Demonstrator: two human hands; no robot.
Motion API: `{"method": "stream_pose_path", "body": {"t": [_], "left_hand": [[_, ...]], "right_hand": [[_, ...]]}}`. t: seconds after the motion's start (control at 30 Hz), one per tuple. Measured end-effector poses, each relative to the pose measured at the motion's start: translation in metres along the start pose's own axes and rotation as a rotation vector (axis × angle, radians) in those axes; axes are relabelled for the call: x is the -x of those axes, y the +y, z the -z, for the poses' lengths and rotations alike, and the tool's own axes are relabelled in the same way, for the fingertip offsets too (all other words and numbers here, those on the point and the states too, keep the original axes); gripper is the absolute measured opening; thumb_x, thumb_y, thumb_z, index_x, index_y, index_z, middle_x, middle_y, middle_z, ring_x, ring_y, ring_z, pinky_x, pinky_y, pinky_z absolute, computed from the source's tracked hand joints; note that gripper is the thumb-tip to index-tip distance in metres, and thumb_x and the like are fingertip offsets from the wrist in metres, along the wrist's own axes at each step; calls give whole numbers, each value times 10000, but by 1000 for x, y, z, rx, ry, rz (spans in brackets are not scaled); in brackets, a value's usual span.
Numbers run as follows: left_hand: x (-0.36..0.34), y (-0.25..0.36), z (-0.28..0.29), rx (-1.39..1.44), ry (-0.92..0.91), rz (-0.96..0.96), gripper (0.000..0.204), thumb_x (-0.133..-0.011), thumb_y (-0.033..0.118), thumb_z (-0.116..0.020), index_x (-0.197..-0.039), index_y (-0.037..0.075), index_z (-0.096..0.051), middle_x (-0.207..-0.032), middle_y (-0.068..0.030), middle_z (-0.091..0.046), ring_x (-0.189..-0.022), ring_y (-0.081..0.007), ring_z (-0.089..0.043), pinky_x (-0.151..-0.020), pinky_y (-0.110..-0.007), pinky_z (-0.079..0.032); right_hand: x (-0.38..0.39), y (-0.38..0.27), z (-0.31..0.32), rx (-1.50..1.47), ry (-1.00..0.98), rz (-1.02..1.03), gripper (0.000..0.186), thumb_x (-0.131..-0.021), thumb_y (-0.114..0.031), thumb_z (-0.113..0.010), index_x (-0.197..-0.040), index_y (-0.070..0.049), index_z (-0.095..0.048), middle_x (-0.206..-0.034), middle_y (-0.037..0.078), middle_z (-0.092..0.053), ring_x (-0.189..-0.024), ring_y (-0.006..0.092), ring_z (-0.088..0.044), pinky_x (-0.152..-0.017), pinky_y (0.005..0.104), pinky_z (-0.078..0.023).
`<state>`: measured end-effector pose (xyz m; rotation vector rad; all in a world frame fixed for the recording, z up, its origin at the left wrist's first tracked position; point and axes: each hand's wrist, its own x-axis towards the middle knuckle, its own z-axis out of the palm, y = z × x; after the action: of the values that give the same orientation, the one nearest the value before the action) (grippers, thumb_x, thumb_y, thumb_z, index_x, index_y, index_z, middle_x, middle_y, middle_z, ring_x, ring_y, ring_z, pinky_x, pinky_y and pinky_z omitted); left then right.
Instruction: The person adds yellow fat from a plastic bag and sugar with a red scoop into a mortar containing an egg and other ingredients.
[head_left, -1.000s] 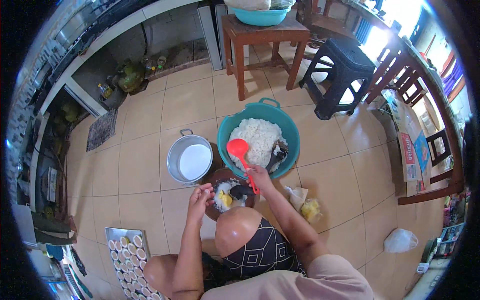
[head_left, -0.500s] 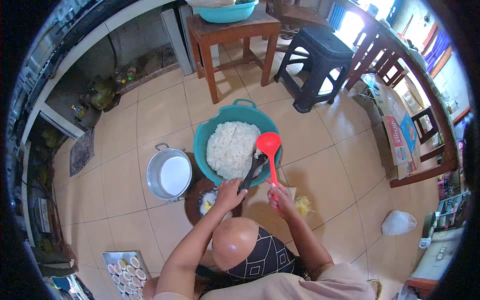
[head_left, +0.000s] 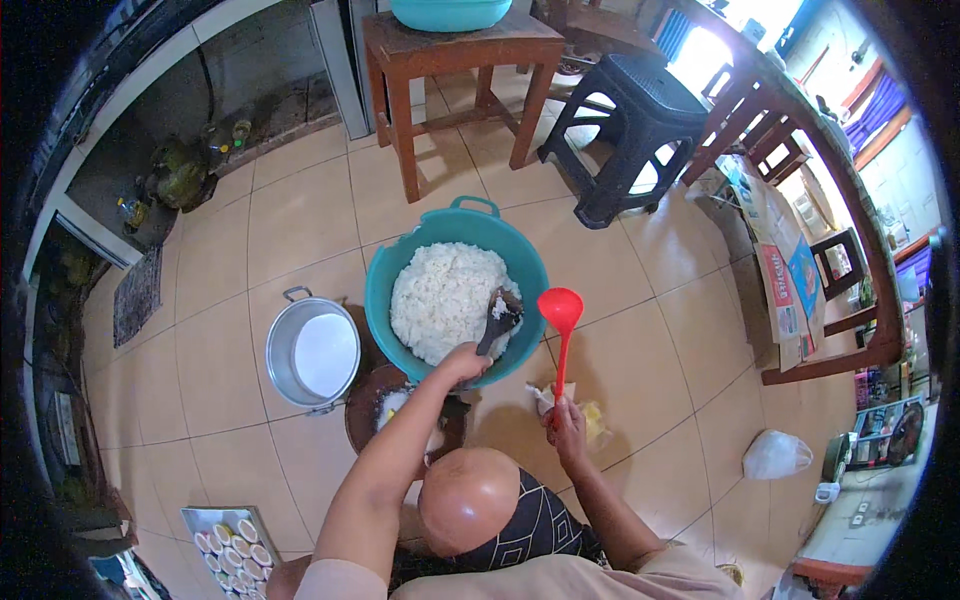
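A teal basin [head_left: 533, 250] on the floor before me holds a big mound of cooked white rice [head_left: 435, 300]. My left hand [head_left: 464, 364] is closed round the handle of a dark rice paddle [head_left: 499, 321]; its blade rests at the right side of the rice, with grains stuck on it. In my closed right hand [head_left: 567, 428] is a red ladle [head_left: 561, 312], held up just right of the basin, its bowl above the floor. Left of the basin stands a metal pot [head_left: 282, 372] with white liquid in it. A brown bowl [head_left: 358, 418] with white and yellow contents sits partly behind my left forearm.
A small bag with yellow contents [head_left: 596, 424] lies near my right hand. A tray of small cups [head_left: 232, 548] is at lower left. Beyond the basin are a wooden table [head_left: 460, 50] and a black plastic stool [head_left: 640, 120]. A white plastic bag [head_left: 776, 455] lies at right.
The ladle has moved right, from over the basin's edge to beside it. My left hand has moved forward with the paddle to the basin's near rim. The whole view has shifted slightly.
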<state>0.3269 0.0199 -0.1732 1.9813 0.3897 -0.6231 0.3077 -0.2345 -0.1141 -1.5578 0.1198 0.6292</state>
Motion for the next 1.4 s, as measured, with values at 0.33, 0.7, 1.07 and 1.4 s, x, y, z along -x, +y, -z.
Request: {"method": "stream_pose_path", "body": {"t": [0.33,0.7,1.07,1.4], "left_hand": [[131,-17,68,416,225,148,193,-875,225,-460,-863,33,-434,-622,-47,-480,-439,-115,-464,-408,-261,-393],[152,-23,-5,539,332,136,224,-916,238,-355,-970,47,-458,-640,-49,-512,-431,-122,-468,-410,-257,-394],[143,-39,-31,707,329,137,237,-918,223,-339,-1019,43,-456,-611,-37,-477,-415,-116,-445,-390,-269,-386],[131,-34,-43,825,333,140,235,-911,227,-327,-994,44,-449,-593,-37,-472,-407,-122,-445,-390,-278,-397]], "right_hand": [[1,-5,8,54,-28,123,311,-911,-272,-424,-1063,-26,-542,-645,-41,-447,-513,44,-399,-449,187,-328],[-4,13,-16,302,-236,302,381,-914,-247,-409,-1234,-42,-430,-725,23,-499,-603,95,-481,-552,251,-412],[10,-6,-24,342,-436,236,385,-899,-183,-450,-1267,-74,-412,-742,-9,-469,-598,89,-445,-564,240,-421],[5,10,-15,397,-388,218,377,-898,-173,-451,-1271,-137,-423,-634,-35,-411,-582,76,-417,-533,234,-377]]}}
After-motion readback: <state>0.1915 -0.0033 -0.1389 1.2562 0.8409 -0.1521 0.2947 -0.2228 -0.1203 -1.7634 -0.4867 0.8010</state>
